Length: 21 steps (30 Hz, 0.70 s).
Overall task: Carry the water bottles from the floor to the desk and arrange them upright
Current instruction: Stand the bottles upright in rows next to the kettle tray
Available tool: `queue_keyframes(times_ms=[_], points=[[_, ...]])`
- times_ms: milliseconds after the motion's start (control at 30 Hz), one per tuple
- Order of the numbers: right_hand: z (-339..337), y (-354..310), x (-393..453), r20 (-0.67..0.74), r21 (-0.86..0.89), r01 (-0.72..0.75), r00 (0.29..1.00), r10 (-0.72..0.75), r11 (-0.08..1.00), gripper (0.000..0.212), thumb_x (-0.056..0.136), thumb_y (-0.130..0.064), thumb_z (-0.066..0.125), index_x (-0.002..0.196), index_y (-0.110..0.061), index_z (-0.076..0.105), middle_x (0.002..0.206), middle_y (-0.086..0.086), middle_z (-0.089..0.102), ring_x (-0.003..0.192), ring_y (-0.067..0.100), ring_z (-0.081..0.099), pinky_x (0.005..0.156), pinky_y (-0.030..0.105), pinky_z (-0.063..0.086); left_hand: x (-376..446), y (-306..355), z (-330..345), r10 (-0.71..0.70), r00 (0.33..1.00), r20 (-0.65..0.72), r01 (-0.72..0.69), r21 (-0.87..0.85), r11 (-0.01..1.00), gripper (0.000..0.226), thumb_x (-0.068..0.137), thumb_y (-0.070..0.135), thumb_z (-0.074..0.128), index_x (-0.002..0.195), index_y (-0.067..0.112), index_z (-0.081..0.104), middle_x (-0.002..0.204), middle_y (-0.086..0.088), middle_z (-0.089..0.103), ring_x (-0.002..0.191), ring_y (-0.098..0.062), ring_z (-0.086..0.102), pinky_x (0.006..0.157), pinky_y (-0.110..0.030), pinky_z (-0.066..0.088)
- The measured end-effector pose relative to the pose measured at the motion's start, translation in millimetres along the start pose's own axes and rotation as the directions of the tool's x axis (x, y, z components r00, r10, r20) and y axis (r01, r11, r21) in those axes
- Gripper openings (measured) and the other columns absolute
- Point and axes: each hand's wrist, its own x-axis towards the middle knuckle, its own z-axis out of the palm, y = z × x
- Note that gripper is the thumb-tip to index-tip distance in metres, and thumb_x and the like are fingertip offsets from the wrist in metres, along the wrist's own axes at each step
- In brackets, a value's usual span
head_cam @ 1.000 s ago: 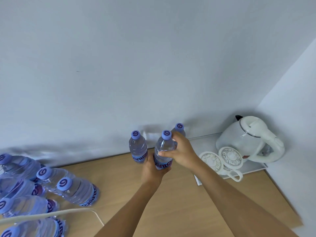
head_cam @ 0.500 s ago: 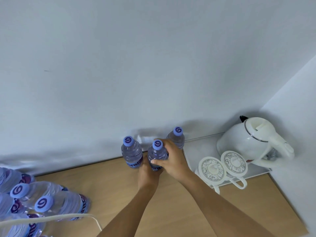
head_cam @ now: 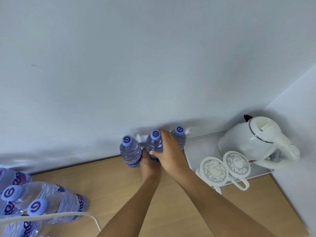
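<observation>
water bottle (head_cam: 154, 144), the middle one of three, is upright at the back of the wooden desk (head_cam: 196, 211), against the wall. over the last second it has come down and back into the gap between the left bottle (head_cam: 130, 151) and the right bottle (head_cam: 179, 136), so the row now reads close-packed. right hand (head_cam: 168, 151) is wrapped round its shoulder just under the cap; left hand (head_cam: 148, 165) cups the lower body, fingers mostly hidden, so probably gripping. base contact with the desk cannot be confirmed; hands cover it. judgement: placement nearly done, release pending. more bottles (head_cam: 51, 200) lie on their sides at the desk's left end, not yet stood up. white tray (head_cam: 196, 149) with kettle (head_cam: 253, 141) and two patterned cups (head_cam: 224, 166) sits just right of the row.
</observation>
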Motion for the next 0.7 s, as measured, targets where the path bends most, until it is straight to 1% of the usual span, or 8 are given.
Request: queue_keyframes(times_ms=[100, 200, 267, 300, 367, 467, 600, 700], points=[[1.7, 0.6, -1.3, -0.009, -0.014, -0.002, 1.0, 0.002, 1.0, 0.053, 0.078, -0.011, 0.075, 0.125, -0.015, 0.051, 0.123, -0.003, 0.055, 0.116, 0.014, 0.053, 0.084, 0.017, 0.038, -2.5, 0.8, -0.2, 0.022, 1.0, 0.018, -0.022, -0.01, 1.0, 0.023, 0.082, 0.004, 0.06, 0.097, 0.017, 0.049, 0.078, 0.011, 0.058, 0.067, -0.002, 0.054, 0.058, -0.015, 0.04], [1.5, 0.2, -6.5, -0.026, 0.003, 0.006, 1.0, -0.006, 1.0, 0.067, 0.079, -0.01, 0.075, 0.137, -0.013, 0.043, 0.135, -0.001, 0.052, 0.128, 0.014, 0.047, 0.1, 0.024, 0.039, -7.0, 0.3, -4.3, 0.029, 0.998, 0.06, -0.03, 0.012, 0.999, 0.032, 0.08, 0.007, 0.065, 0.103, 0.019, 0.047, 0.083, 0.014, 0.058, 0.072, 0.003, 0.056, 0.057, -0.005, 0.041], [0.4, -1.1, -14.1, -0.041, 0.007, 0.019, 0.999, -0.018, 1.0, 0.073, 0.081, -0.012, 0.074, 0.143, -0.012, 0.036, 0.144, 0.001, 0.046, 0.135, 0.014, 0.041, 0.107, 0.025, 0.035, -13.0, -2.4, -9.2, -0.002, 0.997, 0.08, -0.002, 0.05, 0.999, 0.037, 0.077, 0.012, 0.07, 0.105, 0.018, 0.046, 0.086, 0.011, 0.058, 0.074, -0.002, 0.056, 0.055, -0.008, 0.039], [-0.3, -1.7, -18.6, -0.055, 0.009, 0.029, 0.998, -0.029, 1.0, 0.073, 0.082, -0.013, 0.073, 0.145, -0.011, 0.035, 0.146, 0.001, 0.044, 0.137, 0.014, 0.039, 0.107, 0.022, 0.034, -17.5, -4.5, -12.4, -0.028, 0.996, 0.087, 0.022, 0.06, 0.998, 0.041, 0.076, 0.015, 0.072, 0.109, 0.017, 0.048, 0.089, 0.011, 0.058, 0.079, -0.008, 0.058, 0.058, -0.009, 0.037], [-1.7, -2.6, -27.3, -0.099, 0.019, 0.055, 0.994, -0.052, 0.998, 0.072, 0.084, -0.015, 0.073, 0.144, -0.011, 0.035, 0.145, 0.001, 0.043, 0.135, 0.013, 0.04, 0.103, 0.018, 0.035, -25.6, -9.7, -18.1, -0.073, 0.993, 0.091, 0.067, 0.066, 0.996, 0.053, 0.076, 0.017, 0.076, 0.122, 0.012, 0.051, 0.098, 0.012, 0.057, 0.092, -0.013, 0.057, 0.069, -0.019, 0.041], [-2.3, -5.5, -43.3, -0.174, 0.011, 0.101, 0.98, -0.098, 0.995, 0.067, 0.082, -0.013, 0.073, 0.14, -0.009, 0.041, 0.137, 0.004, 0.048, 0.125, 0.018, 0.049, 0.094, 0.024, 0.043, -40.4, -15.5, -32.1, -0.092, 0.994, 0.065, 0.086, 0.09, 0.992, 0.065, 0.079, 0.019, 0.077, 0.134, 0.007, 0.045, 0.124, -0.003, 0.057, 0.114, -0.02, 0.055, 0.087, -0.026, 0.043], [5.4, -10.5, -67.1, -0.163, 0.015, 0.13, 0.979, -0.126, 0.991, 0.053, 0.082, -0.015, 0.073, 0.129, -0.011, 0.051, 0.126, 0.003, 0.056, 0.116, 0.018, 0.053, 0.08, 0.014, 0.034, -64.4, -18.9, -59.2, -0.076, 0.996, -0.04, 0.078, 0.047, 0.996, 0.059, 0.081, 0.019, 0.076, 0.131, 0.009, 0.046, 0.128, -0.004, 0.055, 0.12, -0.022, 0.053, 0.089, -0.026, 0.04], [20.2, -18.2, -85.6, -0.066, 0.038, 0.179, 0.982, -0.176, 0.983, 0.046, 0.083, -0.018, 0.073, 0.125, -0.012, 0.054, 0.124, 0.0, 0.057, 0.115, 0.015, 0.052, 0.087, 0.015, 0.034, -87.1, -22.4, -87.0, -0.056, 0.985, -0.164, 0.064, 0.045, 0.997, 0.059, 0.082, 0.022, 0.075, 0.131, 0.009, 0.045, 0.13, -0.005, 0.054, 0.119, -0.02, 0.052, 0.087, -0.024, 0.039]])
